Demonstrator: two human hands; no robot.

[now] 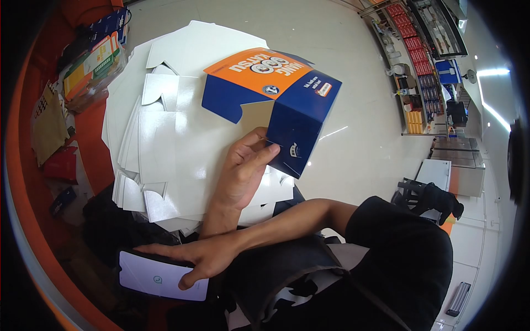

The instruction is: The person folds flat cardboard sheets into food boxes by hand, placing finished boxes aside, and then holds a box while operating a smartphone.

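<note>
A folded blue and orange cardboard box [301,110] is in my left hand [243,165]. The thumb presses on its blue side panel and the other fingers go behind it. One end of the box gapes and shows bare inside board. My right arm crosses over my left forearm, low in the view. My right hand [212,256] grips a smartphone [149,276] by its edges, thumb over the lit screen, which shows a green round logo. Beneath the box lies a big pile of flat white die-cut box sheets [176,138], loosely overlapping.
Paper bags and packets [94,74] lie along the orange surface on the left. A shelf rack [417,71] with red and blue packs stands far right across the pale floor [353,132]. A black chair [414,193] is at the right.
</note>
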